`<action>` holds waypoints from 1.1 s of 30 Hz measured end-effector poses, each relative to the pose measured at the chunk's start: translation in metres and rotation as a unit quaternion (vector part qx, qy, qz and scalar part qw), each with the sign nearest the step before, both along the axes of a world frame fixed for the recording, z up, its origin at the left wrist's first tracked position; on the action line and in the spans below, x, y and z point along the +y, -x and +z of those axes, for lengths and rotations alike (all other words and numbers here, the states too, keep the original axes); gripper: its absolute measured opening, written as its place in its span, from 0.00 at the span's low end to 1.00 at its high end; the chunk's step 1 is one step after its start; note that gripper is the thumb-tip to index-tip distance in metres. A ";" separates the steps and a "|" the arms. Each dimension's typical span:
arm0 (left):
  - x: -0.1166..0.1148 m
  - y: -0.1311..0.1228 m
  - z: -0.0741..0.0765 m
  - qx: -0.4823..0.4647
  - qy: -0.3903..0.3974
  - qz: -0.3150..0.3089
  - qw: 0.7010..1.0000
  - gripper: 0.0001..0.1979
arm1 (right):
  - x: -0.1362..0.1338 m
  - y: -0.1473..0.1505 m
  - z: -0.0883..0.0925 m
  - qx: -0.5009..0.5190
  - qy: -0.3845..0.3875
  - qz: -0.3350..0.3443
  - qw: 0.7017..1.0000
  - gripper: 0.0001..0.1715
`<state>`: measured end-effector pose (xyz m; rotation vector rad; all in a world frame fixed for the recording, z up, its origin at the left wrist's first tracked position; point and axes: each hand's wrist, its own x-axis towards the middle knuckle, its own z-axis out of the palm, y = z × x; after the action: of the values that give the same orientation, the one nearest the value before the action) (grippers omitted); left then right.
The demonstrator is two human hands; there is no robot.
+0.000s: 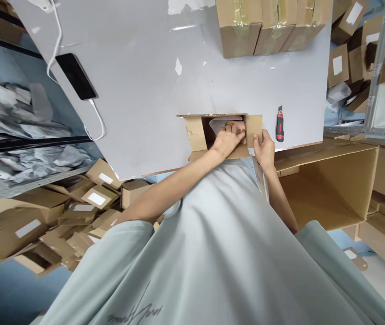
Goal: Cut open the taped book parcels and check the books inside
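Observation:
An open cardboard box point(195, 135) sits at the near edge of the table with its flaps spread outward. My left hand point(227, 142) reaches into it, fingers curled against a pinkish packet point(239, 123) in clear plastic with a small coloured print. What the packet contains cannot be made out. At the box's right side, my right hand point(265, 149) pinches the right flap point(254, 126), thumb on its near face and fingers behind. A red and black utility knife point(279, 125) lies on the table to the right of that hand, its blade end pointing away from me.
Taped cartons point(241, 38) stand in a row at the table's far right. A phone point(76, 76) with a white cable lies at the left. Below the table's right edge is a large open carton point(324, 189). Small boxes point(99, 198) pile up at lower left.

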<state>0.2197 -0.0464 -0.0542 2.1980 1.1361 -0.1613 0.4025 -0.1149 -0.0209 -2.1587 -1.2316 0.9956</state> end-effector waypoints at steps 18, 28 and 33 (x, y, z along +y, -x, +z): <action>0.016 0.062 0.061 0.059 -0.087 -0.048 0.993 0.24 | -0.001 -0.003 0.002 -0.018 -0.013 0.025 0.999 0.26; -0.024 0.127 0.170 -0.289 -0.132 0.335 0.887 0.20 | 0.009 0.007 0.068 0.078 -0.134 0.038 0.987 0.27; -0.008 0.137 0.169 -0.412 -0.030 0.375 0.830 0.31 | 0.021 0.041 0.119 0.254 -0.077 0.152 0.952 0.33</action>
<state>0.0824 -0.0541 0.1151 1.4085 1.3418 1.0640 0.3613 -0.0935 0.0978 -1.4838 -1.3412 1.4191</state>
